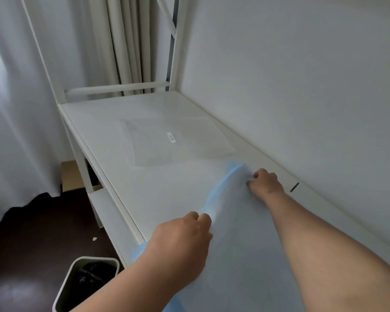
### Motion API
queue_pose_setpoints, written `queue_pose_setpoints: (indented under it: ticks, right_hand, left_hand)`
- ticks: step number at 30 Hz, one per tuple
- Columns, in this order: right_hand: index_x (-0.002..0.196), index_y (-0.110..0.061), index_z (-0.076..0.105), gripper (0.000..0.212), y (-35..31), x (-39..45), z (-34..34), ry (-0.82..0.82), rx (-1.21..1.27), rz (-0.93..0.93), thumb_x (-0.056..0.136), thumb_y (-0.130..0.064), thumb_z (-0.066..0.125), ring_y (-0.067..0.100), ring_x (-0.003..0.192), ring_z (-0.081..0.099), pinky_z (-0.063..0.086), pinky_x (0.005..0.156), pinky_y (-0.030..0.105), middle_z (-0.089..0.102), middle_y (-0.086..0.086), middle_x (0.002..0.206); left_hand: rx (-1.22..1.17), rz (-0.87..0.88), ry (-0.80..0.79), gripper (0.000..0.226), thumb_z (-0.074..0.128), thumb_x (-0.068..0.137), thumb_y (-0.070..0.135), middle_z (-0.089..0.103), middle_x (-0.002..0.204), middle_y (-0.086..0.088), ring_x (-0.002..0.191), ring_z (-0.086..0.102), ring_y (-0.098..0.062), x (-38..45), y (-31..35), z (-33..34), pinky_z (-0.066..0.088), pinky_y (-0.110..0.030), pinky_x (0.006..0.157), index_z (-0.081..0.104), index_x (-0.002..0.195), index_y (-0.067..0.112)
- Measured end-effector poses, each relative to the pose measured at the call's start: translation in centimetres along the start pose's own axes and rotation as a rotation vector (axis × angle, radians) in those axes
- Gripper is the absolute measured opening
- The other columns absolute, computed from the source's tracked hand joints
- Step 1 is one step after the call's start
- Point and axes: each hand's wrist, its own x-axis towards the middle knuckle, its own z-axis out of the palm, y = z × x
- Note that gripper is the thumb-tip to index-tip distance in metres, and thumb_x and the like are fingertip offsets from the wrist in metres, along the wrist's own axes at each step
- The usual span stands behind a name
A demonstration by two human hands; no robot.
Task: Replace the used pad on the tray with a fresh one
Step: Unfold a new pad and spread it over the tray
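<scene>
Stage: judged mid-task; a pad [234, 233] is being handled on the tray [95, 131], whether laid or lifted I cannot tell.
Left: flattening or removal, then tidying.
Left hand [180, 242]: fingers curled, pinching the pad's front edge at 7 o'clock.
Right hand [265, 183]: knuckles bent, gripping the blue-backed fold at 4 o'clock.
Pad place: near end of the tray, overhanging toward the viewer.
Long axis: 6 to 12 o'clock, along the tray.
Also there: packet [178, 140] mid-tray; bin [86, 284] at 7 o'clock.
</scene>
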Motion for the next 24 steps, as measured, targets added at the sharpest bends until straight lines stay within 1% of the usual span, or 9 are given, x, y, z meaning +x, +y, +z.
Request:
queue_pose_setpoints:
  ticks: [4,8,10,13,15,17,18,21,24]
  right_hand:
    - [0.123,-0.005,0.057,0.044,-0.2,0.3,0.3,0.043,0.004,0.025,0.088,-0.031,0.056,0.037,0.114,0.057,0.047,0.093,0.039,0.056,0.022,0.125]
    - [0.108,0.000,0.066,0.031,0.3,0.8,0.0,0.078,0.031,0.018,0.087,-0.020,0.054,0.038,0.105,0.062,0.049,0.084,0.036,0.066,0.024,0.114]
    - [0.109,0.002,0.063,0.028,0.6,0.9,-0.5,0.130,0.081,0.021,0.091,-0.014,0.049,0.039,0.108,0.061,0.048,0.086,0.037,0.064,0.026,0.115]
    - [0.107,0.001,0.060,0.026,0.9,0.8,-0.9,0.161,0.137,-0.007,0.094,-0.016,0.045,0.039,0.105,0.060,0.047,0.086,0.040,0.064,0.024,0.112]
    - [0.096,-0.003,0.061,0.021,1.0,0.7,-0.9,0.144,0.191,-0.031,0.090,-0.017,0.047,0.038,0.094,0.065,0.052,0.084,0.042,0.066,0.021,0.099]
    - [0.076,-0.008,0.057,0.014,0.9,0.4,-0.6,0.113,0.287,-0.032,0.087,-0.017,0.053,0.034,0.073,0.066,0.054,0.072,0.039,0.063,0.013,0.074]
    - [0.069,-0.012,0.053,0.017,0.8,0.2,-0.6,0.098,0.332,-0.030,0.085,-0.016,0.056,0.031,0.063,0.063,0.051,0.066,0.037,0.057,0.011,0.066]
    - [0.063,-0.011,0.054,0.023,0.6,-0.3,-0.8,0.070,0.500,0.033,0.085,-0.011,0.060,0.026,0.053,0.053,0.044,0.059,0.034,0.052,0.012,0.065]
    - [0.066,-0.013,0.051,0.026,0.8,-0.6,-1.7,0.008,0.760,0.118,0.089,-0.007,0.060,0.021,0.050,0.043,0.038,0.051,0.025,0.046,0.009,0.063]
  left_hand:
    - [0.015,0.004,-0.007,0.018,0.031,0.100,0.040,0.046,0.087,0.006,0.078,0.056,-0.026,0.1,-0.5,0.1,0.038,-0.031,0.061,0.031,0.089,0.026]
    - [-0.004,-0.009,-0.008,0.030,0.040,0.096,0.044,0.047,0.093,0.005,0.071,0.045,-0.025,0.0,-0.6,0.1,0.034,-0.032,0.061,0.015,0.090,0.027]
    - [0.014,-0.004,-0.016,0.024,0.038,0.097,0.039,0.043,0.090,0.005,0.074,0.051,-0.027,0.0,-0.6,0.2,0.035,-0.031,0.060,0.017,0.091,0.028]
    - [0.024,-0.017,-0.037,0.017,0.035,0.098,0.036,0.039,0.086,0.007,0.079,0.056,-0.027,0.3,-0.7,0.2,0.034,-0.031,0.061,0.025,0.090,0.025]
    - [0.011,-0.022,-0.038,0.016,0.036,0.098,0.035,0.040,0.085,0.007,0.081,0.057,-0.028,0.4,-0.6,0.2,0.034,-0.029,0.061,0.028,0.089,0.025]
    - [-0.004,-0.019,-0.033,0.015,0.035,0.098,0.034,0.040,0.085,0.007,0.081,0.058,-0.028,0.5,-0.4,0.1,0.035,-0.029,0.062,0.029,0.088,0.025]
    - [-0.013,-0.018,-0.028,0.014,0.035,0.098,0.035,0.040,0.085,0.007,0.081,0.058,-0.028,0.4,-0.4,0.1,0.035,-0.029,0.062,0.029,0.088,0.026]
    - [-0.034,-0.022,-0.010,0.014,0.034,0.099,0.035,0.042,0.086,0.007,0.080,0.057,-0.027,0.3,-0.2,0.1,0.037,-0.031,0.062,0.031,0.088,0.027]
    - [-0.051,-0.052,0.011,0.015,0.035,0.098,0.036,0.046,0.089,0.006,0.078,0.055,-0.025,0.0,-0.3,0.2,0.038,-0.030,0.062,0.033,0.087,0.025]
